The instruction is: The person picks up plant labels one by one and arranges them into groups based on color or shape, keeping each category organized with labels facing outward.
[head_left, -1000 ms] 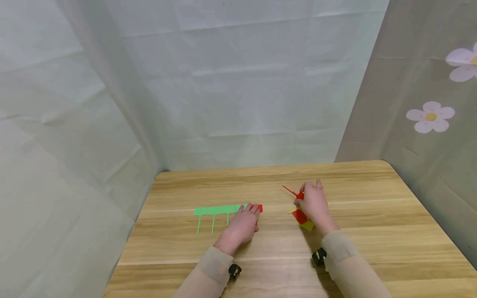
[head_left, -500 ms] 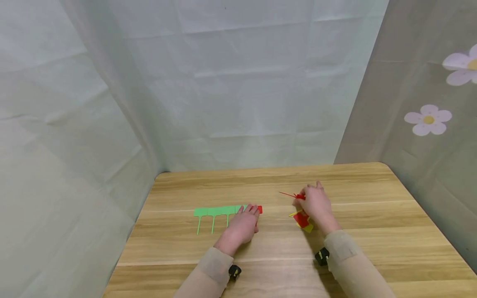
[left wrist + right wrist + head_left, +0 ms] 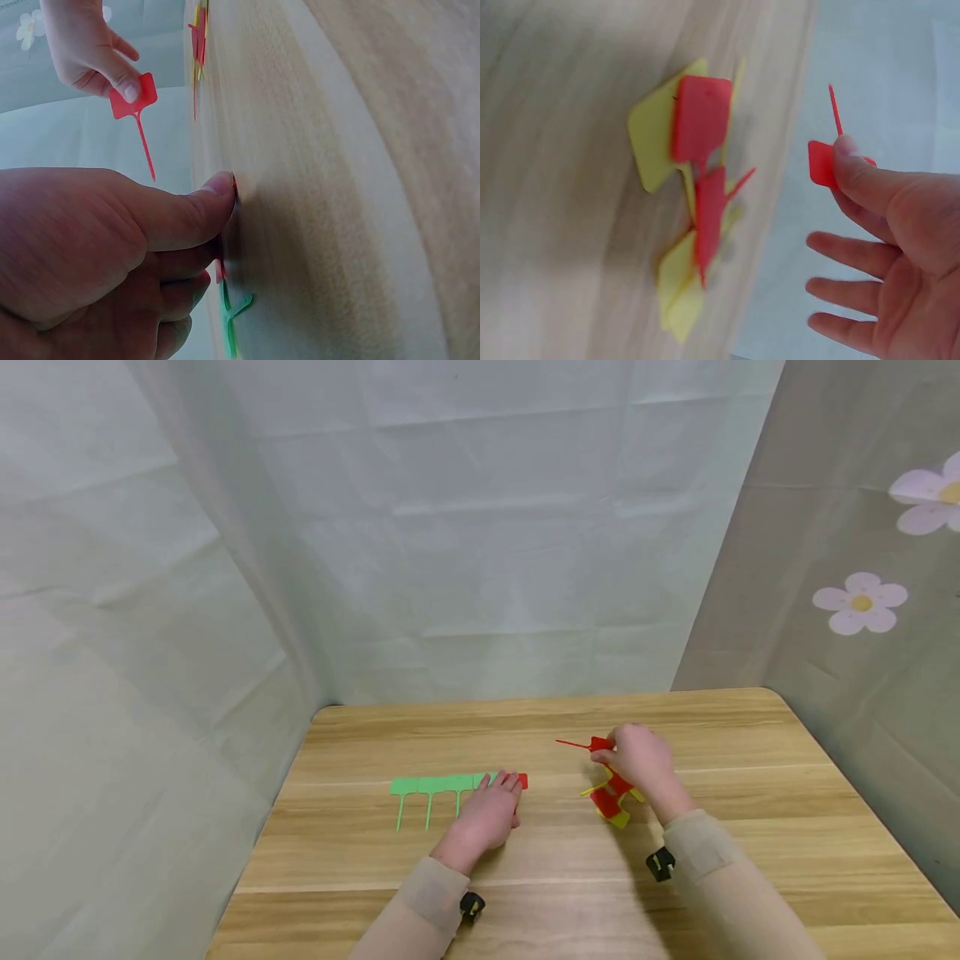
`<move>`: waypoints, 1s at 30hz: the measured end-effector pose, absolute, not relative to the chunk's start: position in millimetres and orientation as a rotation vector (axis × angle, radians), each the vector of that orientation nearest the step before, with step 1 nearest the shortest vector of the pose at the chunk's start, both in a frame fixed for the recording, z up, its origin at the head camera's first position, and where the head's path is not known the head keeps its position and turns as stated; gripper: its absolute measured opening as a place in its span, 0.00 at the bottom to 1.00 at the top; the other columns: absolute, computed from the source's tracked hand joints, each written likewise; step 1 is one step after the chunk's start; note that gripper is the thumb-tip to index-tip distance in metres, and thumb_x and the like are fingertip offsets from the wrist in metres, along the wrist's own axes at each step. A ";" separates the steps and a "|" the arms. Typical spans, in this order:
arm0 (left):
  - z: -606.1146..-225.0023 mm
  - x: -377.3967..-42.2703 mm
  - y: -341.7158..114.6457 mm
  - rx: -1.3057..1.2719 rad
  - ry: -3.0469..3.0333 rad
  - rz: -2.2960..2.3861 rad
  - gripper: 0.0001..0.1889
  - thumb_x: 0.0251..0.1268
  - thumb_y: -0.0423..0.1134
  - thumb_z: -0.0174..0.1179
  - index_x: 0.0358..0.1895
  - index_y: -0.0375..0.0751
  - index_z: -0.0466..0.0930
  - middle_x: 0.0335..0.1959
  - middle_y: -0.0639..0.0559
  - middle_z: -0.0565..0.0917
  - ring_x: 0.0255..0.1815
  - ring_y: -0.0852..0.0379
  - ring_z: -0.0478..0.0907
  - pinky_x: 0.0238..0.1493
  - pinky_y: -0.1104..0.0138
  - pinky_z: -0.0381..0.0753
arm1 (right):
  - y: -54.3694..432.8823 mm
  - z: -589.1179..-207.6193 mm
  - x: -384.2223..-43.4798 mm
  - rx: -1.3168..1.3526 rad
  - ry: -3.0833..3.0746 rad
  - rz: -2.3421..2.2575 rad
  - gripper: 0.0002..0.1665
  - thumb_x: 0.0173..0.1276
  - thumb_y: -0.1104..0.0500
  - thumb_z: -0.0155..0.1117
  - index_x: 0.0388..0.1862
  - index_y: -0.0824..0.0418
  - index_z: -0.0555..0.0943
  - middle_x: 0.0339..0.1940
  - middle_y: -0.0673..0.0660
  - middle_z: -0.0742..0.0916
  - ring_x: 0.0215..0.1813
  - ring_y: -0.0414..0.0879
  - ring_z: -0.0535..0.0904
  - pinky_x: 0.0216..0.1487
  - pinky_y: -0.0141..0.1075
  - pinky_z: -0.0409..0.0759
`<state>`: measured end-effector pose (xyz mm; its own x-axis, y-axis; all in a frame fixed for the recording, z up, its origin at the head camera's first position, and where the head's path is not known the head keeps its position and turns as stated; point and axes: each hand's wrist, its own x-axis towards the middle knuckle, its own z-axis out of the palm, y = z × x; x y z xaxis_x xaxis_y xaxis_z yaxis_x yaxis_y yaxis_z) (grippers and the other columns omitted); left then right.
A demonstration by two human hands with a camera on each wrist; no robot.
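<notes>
My right hand [image 3: 641,764] pinches a red plastic tag [image 3: 822,163] between thumb and index finger; the tag's thin stem points left in the head view. The other fingers of that hand spread apart in the right wrist view. Below it lies a loose pile of red tags [image 3: 606,802] and yellow tags [image 3: 652,124] with similar stems. My left hand [image 3: 487,814] rests over the right end of a row of green tags [image 3: 431,785], fingers reaching forward. A red tag [image 3: 522,781] shows past its fingertips; the rest is hidden under the hand.
The wooden table [image 3: 555,868] has rounded far corners. Pale cloth [image 3: 480,527] hangs behind it and at the left, with a flower-printed panel [image 3: 862,668] on the right. A small black device [image 3: 472,906] sits at the left wrist, another [image 3: 661,863] at the right.
My right hand has lifted the red tag off the pile and turned it so its head shows, uncovering more red and yellow tags. My left hand has stayed put.
</notes>
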<state>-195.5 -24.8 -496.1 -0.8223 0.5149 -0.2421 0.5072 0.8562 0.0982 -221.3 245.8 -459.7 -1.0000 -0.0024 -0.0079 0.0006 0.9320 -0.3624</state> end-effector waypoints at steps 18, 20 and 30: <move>-496.6 -194.6 -21.6 0.785 2.765 0.056 0.31 0.81 0.43 0.62 0.81 0.37 0.68 0.84 0.47 0.66 0.86 0.47 0.56 0.85 0.53 0.54 | 246.4 -441.8 -205.5 -0.196 2.845 -0.917 0.13 0.73 0.50 0.76 0.34 0.56 0.85 0.45 0.62 0.90 0.20 0.42 0.63 0.28 0.38 0.70; -496.8 -194.4 -21.1 0.787 2.767 0.050 0.31 0.81 0.43 0.62 0.81 0.38 0.68 0.84 0.47 0.66 0.86 0.47 0.56 0.85 0.53 0.55 | 247.5 -442.3 -204.6 -0.174 2.833 -0.959 0.15 0.72 0.48 0.76 0.33 0.57 0.86 0.58 0.68 0.88 0.19 0.42 0.60 0.26 0.37 0.68; -498.6 -195.1 -21.3 0.783 2.772 0.043 0.32 0.81 0.43 0.62 0.81 0.38 0.68 0.83 0.46 0.66 0.86 0.46 0.57 0.85 0.52 0.56 | 249.2 -450.1 -203.7 -0.201 2.906 -1.101 0.10 0.79 0.51 0.70 0.43 0.56 0.89 0.70 0.67 0.84 0.42 0.59 0.84 0.39 0.44 0.75</move>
